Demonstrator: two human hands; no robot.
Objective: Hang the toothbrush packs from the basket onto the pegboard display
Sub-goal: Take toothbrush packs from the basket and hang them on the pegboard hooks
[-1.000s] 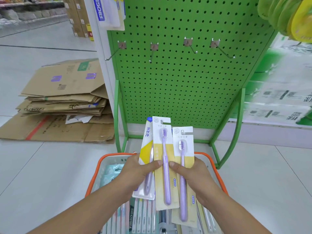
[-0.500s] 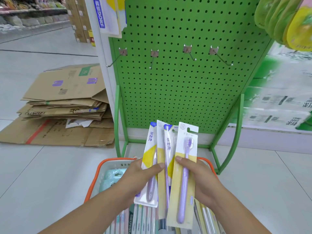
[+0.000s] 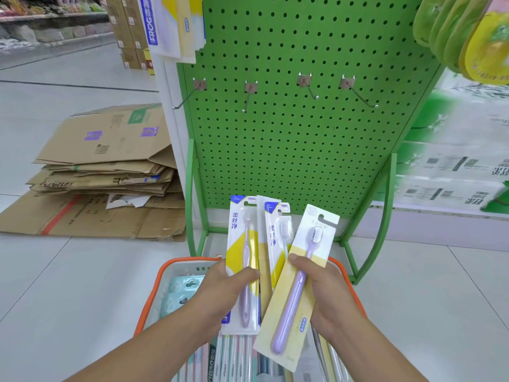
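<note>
My left hand (image 3: 220, 288) grips a fan of white-and-yellow toothbrush packs (image 3: 242, 244), thumb across the front one. My right hand (image 3: 327, 293) holds a single pale yellow pack with a purple toothbrush (image 3: 296, 285), tilted to the right and apart from the others. Both hands are above the orange-rimmed basket (image 3: 159, 282), which holds more packs. The green pegboard (image 3: 289, 150) stands straight ahead with several bare metal hooks (image 3: 308, 86) in a row above the packs.
Flattened cardboard boxes (image 3: 102, 172) lie stacked on the floor to the left. Hung packs (image 3: 170, 23) show at the top left, green-yellow items (image 3: 468, 37) at the top right. Green stand legs (image 3: 385, 205) flank the basket. Printed cartons (image 3: 454, 172) sit right.
My right hand has pulled the purple toothbrush pack away from the bunch and tilted it right. Both hands have risen slightly, and the view has tipped upward toward the hooks.
</note>
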